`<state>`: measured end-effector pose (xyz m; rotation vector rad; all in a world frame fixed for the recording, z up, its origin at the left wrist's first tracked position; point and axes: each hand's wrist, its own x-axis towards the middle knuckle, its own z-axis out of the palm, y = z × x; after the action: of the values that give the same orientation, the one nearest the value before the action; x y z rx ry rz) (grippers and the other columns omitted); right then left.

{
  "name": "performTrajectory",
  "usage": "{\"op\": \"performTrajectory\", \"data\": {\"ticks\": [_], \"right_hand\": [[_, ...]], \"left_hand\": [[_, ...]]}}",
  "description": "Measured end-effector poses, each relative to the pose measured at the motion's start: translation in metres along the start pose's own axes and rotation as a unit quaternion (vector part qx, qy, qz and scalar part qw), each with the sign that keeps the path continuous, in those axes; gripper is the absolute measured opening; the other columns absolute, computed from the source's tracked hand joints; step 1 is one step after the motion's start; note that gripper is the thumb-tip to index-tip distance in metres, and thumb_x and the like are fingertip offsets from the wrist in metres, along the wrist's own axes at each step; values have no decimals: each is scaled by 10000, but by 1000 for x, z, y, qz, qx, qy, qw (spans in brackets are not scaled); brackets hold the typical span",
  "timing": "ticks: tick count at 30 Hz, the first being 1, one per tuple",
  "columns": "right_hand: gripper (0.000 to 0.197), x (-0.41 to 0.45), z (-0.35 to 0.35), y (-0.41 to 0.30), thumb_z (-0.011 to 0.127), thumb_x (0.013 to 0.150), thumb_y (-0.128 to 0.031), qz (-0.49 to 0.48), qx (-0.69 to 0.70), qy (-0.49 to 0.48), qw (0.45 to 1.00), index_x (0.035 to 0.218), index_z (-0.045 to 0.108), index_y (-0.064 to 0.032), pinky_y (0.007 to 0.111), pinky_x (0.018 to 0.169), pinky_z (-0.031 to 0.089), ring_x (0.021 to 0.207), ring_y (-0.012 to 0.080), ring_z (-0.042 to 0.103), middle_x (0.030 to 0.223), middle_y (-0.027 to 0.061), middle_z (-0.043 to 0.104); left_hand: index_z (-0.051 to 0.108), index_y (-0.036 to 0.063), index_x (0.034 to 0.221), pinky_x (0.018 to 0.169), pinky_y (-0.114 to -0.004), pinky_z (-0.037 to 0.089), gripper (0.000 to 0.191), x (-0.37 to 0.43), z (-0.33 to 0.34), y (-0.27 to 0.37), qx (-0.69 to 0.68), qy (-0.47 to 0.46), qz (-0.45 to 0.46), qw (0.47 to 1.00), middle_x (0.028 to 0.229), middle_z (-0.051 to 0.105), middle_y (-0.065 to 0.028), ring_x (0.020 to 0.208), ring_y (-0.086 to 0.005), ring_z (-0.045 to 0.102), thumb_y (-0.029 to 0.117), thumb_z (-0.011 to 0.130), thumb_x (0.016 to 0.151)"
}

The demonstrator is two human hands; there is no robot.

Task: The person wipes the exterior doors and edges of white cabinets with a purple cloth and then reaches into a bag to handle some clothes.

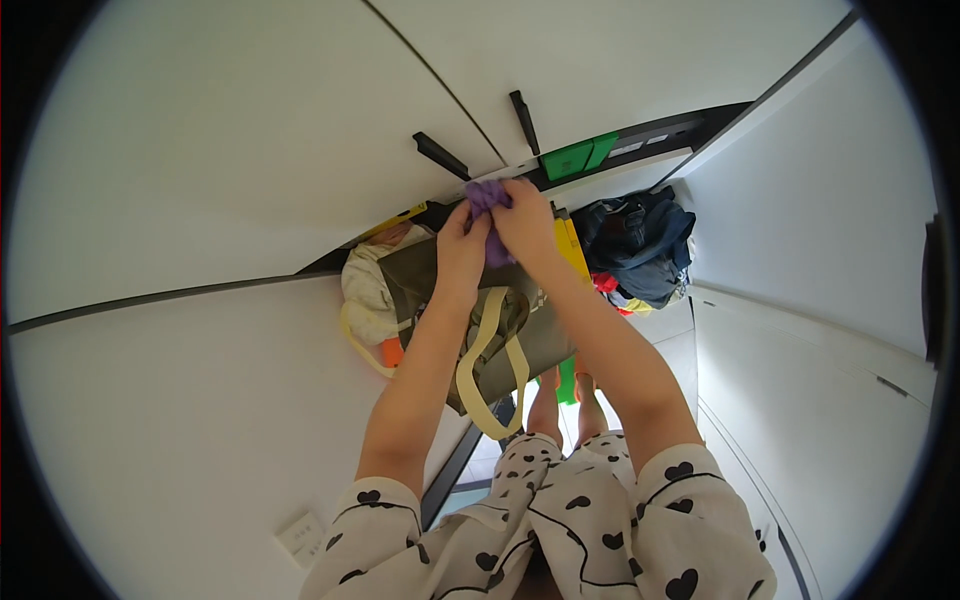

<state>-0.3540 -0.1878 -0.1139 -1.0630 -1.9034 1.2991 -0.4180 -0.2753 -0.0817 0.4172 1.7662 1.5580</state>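
Both my hands are raised together in front of the white cabinet doors. Bunched between my left hand (pixel 465 244) and my right hand (pixel 526 221) is a soft purple cloth (pixel 487 196). A loose part of it hangs down below my fingers. Under my hands and forearms is a grey-brown bag (pixel 551 334) with cream straps (pixel 469 375); my arms cover part of it. What the bag holds is mostly hidden.
Dark clothes, including denim, are heaped (pixel 637 240) to the right. A cream fabric bag (pixel 371 289) lies left of the brown one. Green boxes (pixel 570 160) sit on the ledge below black cabinet handles (pixel 441 155). White walls (pixel 187 405) stand on either side.
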Motion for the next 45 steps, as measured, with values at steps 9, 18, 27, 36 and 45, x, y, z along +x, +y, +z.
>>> {"op": "performTrajectory", "data": {"ticks": [9,18,27,36,45], "right_hand": [[292,-26,-67,-102,586,792,-2,-69,270,144,949,1081,600,-41,360,774,470,890,330,565,1009,135,575],[305,14,-70,-95,606,821,-2,-82,177,195,961,1124,596,-36,319,816,470,955,269,579,1068,109,575],[230,13,-77,-56,608,783,-8,-65,193,156,966,1010,647,-2,346,698,491,831,305,608,933,159,612],[458,-17,-104,-145,565,874,-15,-165,324,184,913,1320,466,-21,290,1004,366,1176,175,472,1269,92,465],[538,75,-29,-193,546,840,-99,-364,37,424,828,1371,491,-36,546,1017,351,1210,443,439,1329,237,459]], "left_hand": [[611,-8,1049,880,-286,458,154,-43,42,98,91,126,384,910,1148,568,-113,1016,-195,576,-7,543,911],[637,8,1202,904,-342,488,373,0,62,111,330,51,522,785,1284,564,-181,1108,-300,596,-83,464,884],[539,-45,1284,956,-328,454,371,-14,71,59,283,95,336,893,1287,553,-193,1098,-296,595,-37,442,926],[532,-40,1317,1011,-277,396,364,-77,62,150,-46,28,252,966,1319,557,-99,1181,-154,523,-1,445,966],[524,-59,1310,971,-266,399,359,-62,32,200,109,100,404,903,1230,561,-83,1114,-149,523,0,404,978]]}}
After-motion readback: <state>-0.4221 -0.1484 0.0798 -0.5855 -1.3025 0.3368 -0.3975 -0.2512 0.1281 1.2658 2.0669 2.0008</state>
